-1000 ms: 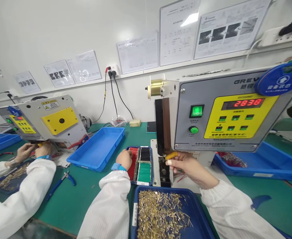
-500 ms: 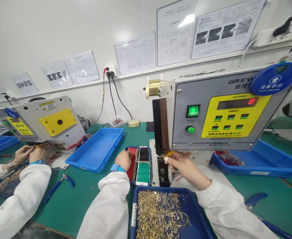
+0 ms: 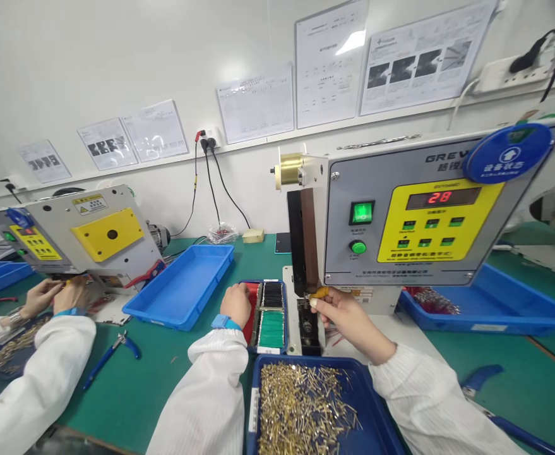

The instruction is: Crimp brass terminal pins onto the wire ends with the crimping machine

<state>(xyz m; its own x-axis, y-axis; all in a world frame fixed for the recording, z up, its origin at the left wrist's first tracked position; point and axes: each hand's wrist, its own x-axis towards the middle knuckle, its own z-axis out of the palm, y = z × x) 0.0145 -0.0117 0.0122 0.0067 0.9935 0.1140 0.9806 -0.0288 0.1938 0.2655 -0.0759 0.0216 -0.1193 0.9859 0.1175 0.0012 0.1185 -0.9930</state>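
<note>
My left hand [image 3: 236,305] rests with curled fingers at the red wires [image 3: 253,302] in a small divided tray [image 3: 285,328]; its fingertips are hidden, so I cannot tell if it holds one. Black wires [image 3: 272,295] and green wires [image 3: 271,330] fill neighbouring compartments. At the crimping machine's die [image 3: 307,323], my right hand [image 3: 341,311] pinches thumb against index finger, which wears a yellow finger cot [image 3: 321,292]. Whatever is between those fingertips is too small to make out. Below sits a dark blue tray [image 3: 376,411] of loose gold-coloured metal pins [image 3: 300,404].
The crimping machine [image 3: 348,170] stands close on the right. Behind my left hand lies a light blue tray [image 3: 182,284]. Blue-handled pliers [image 3: 113,357] are at left, another blue-handled tool [image 3: 483,385] at right. A co-worker's hands [image 3: 59,296] work at a second machine [image 3: 101,234].
Both hands stay in almost the same places and poses. The view has shifted slightly. The red display on the machine showed 8 and now reads 28.
</note>
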